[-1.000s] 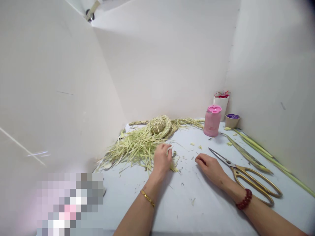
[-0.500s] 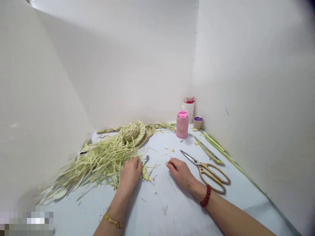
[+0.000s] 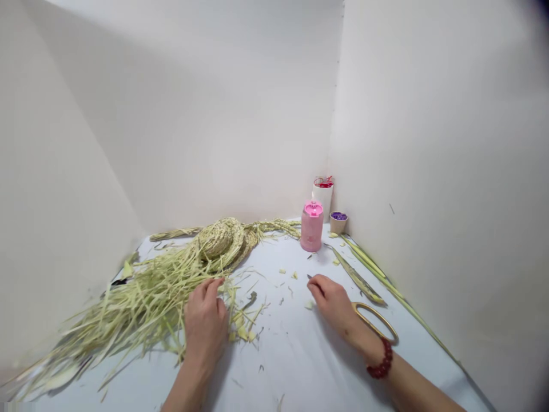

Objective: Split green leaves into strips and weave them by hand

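Observation:
My left hand (image 3: 205, 320) is at the right edge of a heap of pale green plant strips (image 3: 146, 297). Its fingers curl down, the thumb alongside, and what they may hold is hidden. My right hand (image 3: 332, 300) lies above the scissors (image 3: 388, 327), covering their middle; one golden handle loop and the dark blade tip show. Its thumb and fingertips close together, with their contents too hidden to make out. A small pale green scrap (image 3: 309, 305) is just below these fingertips. Between the hands lie yellow-green leaf bits (image 3: 242, 332) and thin trimmings.
A coiled braid (image 3: 218, 240) lies behind the heap. Toward the back corner stand a pink container (image 3: 312, 232) with a flame at its top, a white cup (image 3: 325, 197) of red strands and a small purple-filled cup (image 3: 338, 224). A dried leaf (image 3: 358, 277) and long green stalks (image 3: 386, 280) line the right.
My left hand has drawn back toward me and left along the heap. My right hand has moved right, over the scissors. The view has shifted slightly.

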Available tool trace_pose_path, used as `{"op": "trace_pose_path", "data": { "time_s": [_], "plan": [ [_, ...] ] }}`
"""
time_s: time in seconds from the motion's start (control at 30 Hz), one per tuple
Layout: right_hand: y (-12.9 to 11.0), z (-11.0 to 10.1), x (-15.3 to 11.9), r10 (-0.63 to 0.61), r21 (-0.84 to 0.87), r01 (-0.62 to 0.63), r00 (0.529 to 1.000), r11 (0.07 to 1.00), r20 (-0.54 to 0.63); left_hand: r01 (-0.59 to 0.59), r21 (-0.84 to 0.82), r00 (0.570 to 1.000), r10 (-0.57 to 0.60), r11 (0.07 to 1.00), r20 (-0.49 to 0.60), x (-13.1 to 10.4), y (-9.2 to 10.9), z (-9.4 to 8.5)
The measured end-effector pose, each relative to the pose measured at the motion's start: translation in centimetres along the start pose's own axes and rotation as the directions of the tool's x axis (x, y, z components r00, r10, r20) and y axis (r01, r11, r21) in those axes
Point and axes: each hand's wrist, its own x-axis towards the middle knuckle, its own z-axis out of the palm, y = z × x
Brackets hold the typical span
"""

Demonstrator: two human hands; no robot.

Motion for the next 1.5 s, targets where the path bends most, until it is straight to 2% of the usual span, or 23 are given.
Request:
{"op": "trace_pose_path", "data": {
  "time_s": [0.1, 0.2, 0.3, 0.43, 0.5, 0.57, 0.63, 0.67, 0.7, 0.77, 0.83, 0.87, 0.9, 0.97, 1.07, 1.23, 1.3, 1.4, 1.5],
  "plan": [
    [3.0, -2.7, 1.6, 0.126, -0.28, -0.125, 0.992, 0.952, -0.016, -0.046, -0.048, 0.997, 0.043, 0.998, -0.06, 0.0, -0.3, 0.1],
    [6.0, -4.6, 2.6, 0.289, -0.561, -0.282, 0.954, 0.778, -0.079, -0.091, -0.058, 0.994, 0.088, 0.994, -0.061, -0.1, -0.4, 0.2],
    [8.2, -5.3, 2.8, 0.424, -0.638, -0.341, 0.905, 0.691, -0.025, -0.135, -0.084, 0.991, 0.134, 0.987, -0.018, -0.3, -0.2, 0.2],
    [9.5, -6.0, 2.7, 0.49, -0.626, -0.394, 0.872, 0.673, -0.021, -0.134, -0.15, 0.989, 0.142, 0.98, 0.046, -0.4, 0.3, 0.2],
    [9.0, -6.5, 2.5, 0.462, -0.55, -0.426, 0.883, 0.718, -0.082, -0.092, -0.213, 0.992, 0.108, 0.973, 0.067, -0.5, 0.7, 0.2],
    [7.5, -6.7, 2.1, 0.402, -0.344, -0.417, 0.908, 0.841, -0.118, -0.016, -0.322, 0.992, 0.055, 0.947, 0.114, -0.6, 1.3, 0.1],
    [5.0, -6.1, 1.4, 0.342, 0.027, -0.341, 0.939, 0.94, -0.03, 0.124, -0.463, 0.974, -0.017, 0.878, 0.227, -0.9, 2.3, 0.0],
    [3.6, -5.3, 1.0, 0.312, 0.246, -0.317, 0.948, 0.916, 0.058, 0.211, -0.526, 0.948, -0.042, 0.824, 0.314, -1.2, 2.9, -0.1],
    [2.1, -4.2, 0.5, 0.292, 0.415, -0.323, 0.946, 0.85, 0.138, 0.306, -0.582, 0.911, -0.055, 0.753, 0.408, -1.5, 3.6, -0.3],
    [-0.6, -1.4, -0.4, 0.274, 0.567, -0.359, 0.933, 0.741, 0.233, 0.506, -0.66, 0.802, -0.02, 0.555, 0.598, -2.1, 5.0, -0.5],
    [-2.6, 1.5, -1.4, 0.248, 0.616, -0.371, 0.928, 0.695, 0.278, 0.679, -0.661, 0.687, 0.043, 0.321, 0.726, -2.7, 6.1, -0.6],
    [-3.4, 2.8, -1.8, 0.233, 0.628, -0.374, 0.925, 0.682, 0.299, 0.732, -0.644, 0.646, 0.072, 0.222, 0.76, -3.0, 6.5, -0.5],
    [-3.9, 3.9, -2.1, 0.216, 0.635, -0.375, 0.924, 0.675, 0.316, 0.76, -0.631, 0.627, 0.082, 0.153, 0.775, -3.2, 6.8, -0.4],
    [-4.4, 5.5, -2.4, 0.194, 0.638, -0.369, 0.924, 0.676, 0.329, 0.77, -0.631, 0.63, 0.046, 0.093, 0.775, -3.4, 6.9, -0.2],
    [-4.2, 6.2, -2.3, 0.224, 0.627, -0.361, 0.931, 0.69, 0.289, 0.772, -0.631, 0.634, -0.023, 0.077, 0.773, -3.3, 6.3, 0.2],
    [-2.8, 5.6, -1.7, 0.359, 0.684, -0.406, 0.907, 0.606, 0.221, 0.818, -0.575, 0.575, -0.089, 0.031, 0.813, -2.6, 5.3, 0.5],
    [-2.5, 5.4, -1.7, 0.369, 0.722, -0.429, 0.894, 0.544, 0.253, 0.817, -0.577, 0.575, -0.1, 0.01, 0.812, -2.4, 5.1, 0.4],
    [-2.6, 5.4, -1.9, 0.351, 0.745, -0.49, 0.866, 0.453, 0.357, 0.796, -0.606, 0.603, -0.083, -0.007, 0.793, -2.3, 5.2, 0.3],
    [-3.1, 5.4, -2.3, 0.318, 0.721, -0.538, 0.842, 0.438, 0.435, 0.775, -0.632, 0.628, -0.104, -0.011, 0.771, -2.4, 5.2, 0.2]
  ]
}}
